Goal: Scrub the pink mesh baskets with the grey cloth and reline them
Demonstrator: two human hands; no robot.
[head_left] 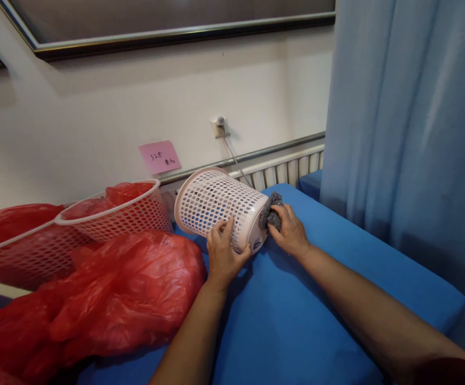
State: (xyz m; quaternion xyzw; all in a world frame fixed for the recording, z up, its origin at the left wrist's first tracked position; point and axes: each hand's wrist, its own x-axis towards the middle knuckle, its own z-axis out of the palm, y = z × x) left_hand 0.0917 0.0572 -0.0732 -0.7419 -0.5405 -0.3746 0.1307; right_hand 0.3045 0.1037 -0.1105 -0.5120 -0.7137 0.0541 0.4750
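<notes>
A pale pink perforated plastic wastebasket (226, 199) lies tilted on its side on a blue padded bed (296, 299), its wide rim toward the left and its base toward the right. My left hand (223, 251) grips the basket's side near the base, fingers on the lattice and thumb by a small dark label. In my right hand (291, 230) a grey cleaning cloth (271, 211) is bunched up and pressed against the bottom edge of the basket. The inside of the basket is hidden from here.
Red plastic bags (136, 289) are heaped at left, beside two more perforated baskets (158, 208) with red liners. Behind are a radiator (284, 170), a plugged-in cord (232, 152) and a pink note (160, 156) on the wall. A blue curtain (401, 133) hangs at right.
</notes>
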